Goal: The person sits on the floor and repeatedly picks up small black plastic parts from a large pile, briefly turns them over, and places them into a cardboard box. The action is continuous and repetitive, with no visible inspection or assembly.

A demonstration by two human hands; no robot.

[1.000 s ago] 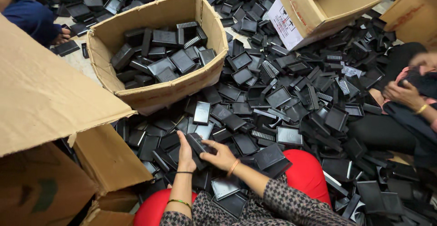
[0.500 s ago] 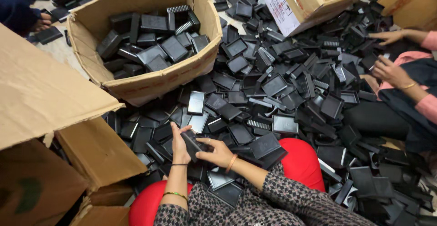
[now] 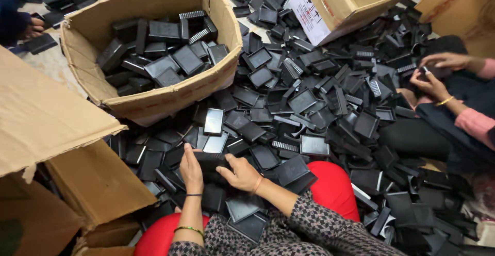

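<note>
My left hand (image 3: pixel 191 171) and my right hand (image 3: pixel 240 173) both grip one black plastic part (image 3: pixel 210 160), held just above my lap. The left hand clasps its left end, the right hand presses on its right side. Around them a large heap of black plastic parts (image 3: pixel 309 101) covers the floor. Several more lie between my forearms. Straight ahead stands an open cardboard box (image 3: pixel 160 98) partly filled with the same black parts.
A flattened cardboard flap (image 3: pixel 46 117) lies at my left. A second open box (image 3: pixel 340 3) stands at the far right. Another person's hands (image 3: pixel 435 75), in pink sleeves, work at the right. A third person's hand (image 3: pixel 32 28) is at the far left.
The view has shifted slightly. My hands stay together on the black part, turning it a little. The person at the right has moved their hands closer together.
</note>
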